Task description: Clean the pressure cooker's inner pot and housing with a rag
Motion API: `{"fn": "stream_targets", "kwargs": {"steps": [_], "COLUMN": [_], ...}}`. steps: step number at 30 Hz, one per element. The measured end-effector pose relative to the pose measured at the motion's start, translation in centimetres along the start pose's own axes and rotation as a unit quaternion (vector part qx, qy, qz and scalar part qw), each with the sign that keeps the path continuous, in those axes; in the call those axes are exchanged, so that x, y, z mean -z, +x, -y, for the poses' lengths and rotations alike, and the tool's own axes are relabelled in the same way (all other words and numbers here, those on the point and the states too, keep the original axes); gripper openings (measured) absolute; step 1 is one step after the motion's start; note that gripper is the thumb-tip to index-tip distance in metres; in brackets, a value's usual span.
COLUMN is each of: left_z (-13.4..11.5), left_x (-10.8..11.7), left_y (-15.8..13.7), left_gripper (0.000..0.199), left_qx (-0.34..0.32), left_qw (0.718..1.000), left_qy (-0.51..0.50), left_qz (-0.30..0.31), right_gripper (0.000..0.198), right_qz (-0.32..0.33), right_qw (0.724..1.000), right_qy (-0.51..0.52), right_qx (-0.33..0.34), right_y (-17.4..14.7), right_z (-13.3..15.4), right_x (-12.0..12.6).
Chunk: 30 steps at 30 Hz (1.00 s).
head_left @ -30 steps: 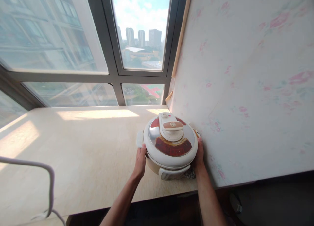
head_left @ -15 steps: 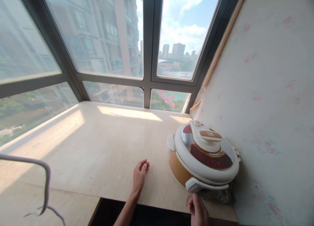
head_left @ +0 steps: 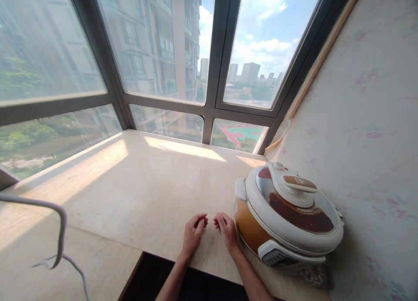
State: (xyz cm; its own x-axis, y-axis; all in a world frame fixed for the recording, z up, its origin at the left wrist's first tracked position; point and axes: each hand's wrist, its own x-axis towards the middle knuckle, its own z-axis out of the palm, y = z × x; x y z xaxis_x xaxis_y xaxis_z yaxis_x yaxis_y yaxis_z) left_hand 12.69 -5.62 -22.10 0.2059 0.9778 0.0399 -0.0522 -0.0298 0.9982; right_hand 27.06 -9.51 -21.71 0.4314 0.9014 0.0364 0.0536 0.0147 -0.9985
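Side by side on the pale tabletop (head_left: 156, 192), my left hand (head_left: 195, 231) and my right hand (head_left: 226, 229) rest with fingers curled in. A small gap separates them, and I see nothing held in either. Just right of my right hand, apart from it, stands an electric cooker (head_left: 254, 231) with a tan body. Its round white lid (head_left: 294, 196) is closed, with a brown handle piece on top and dark red-brown panels. A white control panel (head_left: 277, 254) juts from its front.
A grey-white bent tube (head_left: 62, 231) with a thin cable is at the left. A clear plastic bag (head_left: 315, 272) is tucked under the cooker's front. Windows border the table's far side; a flower-patterned wall (head_left: 375, 161) rises at the right. A dark gap cuts in at the front edge.
My right hand has moved from below the cooker's control panel, up and left, to beside my left hand. The view has shifted slightly, so the cooker appears further right.
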Motion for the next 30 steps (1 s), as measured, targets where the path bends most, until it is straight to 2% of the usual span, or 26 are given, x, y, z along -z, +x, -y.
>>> {"fn": "stream_targets", "kwargs": {"steps": [6,16,30], "left_z": [-0.34,-0.76,-0.46], "left_x": [0.08,-0.02,-0.02], "left_y": [-0.13,-0.14,0.11], "left_gripper": [0.019,0.022,0.023], "left_qx": [0.000,0.029,0.023], "left_qw": [1.000,0.999,0.999], "left_qy": [0.003,-0.014,-0.022], "left_qz": [0.002,-0.014,-0.027], "right_gripper": [0.054,0.049,0.051], "right_qz": [0.020,0.013,0.022], "right_qw": [0.999,1.000,1.000], "right_qy": [-0.027,-0.002,0.001], "right_qx": [0.023,0.023,0.022], "right_y": [-1.03,-1.05,-0.89], "right_z": [-0.58,-0.20,-0.44], "right_x": [0.57,0.67,0.60]}}
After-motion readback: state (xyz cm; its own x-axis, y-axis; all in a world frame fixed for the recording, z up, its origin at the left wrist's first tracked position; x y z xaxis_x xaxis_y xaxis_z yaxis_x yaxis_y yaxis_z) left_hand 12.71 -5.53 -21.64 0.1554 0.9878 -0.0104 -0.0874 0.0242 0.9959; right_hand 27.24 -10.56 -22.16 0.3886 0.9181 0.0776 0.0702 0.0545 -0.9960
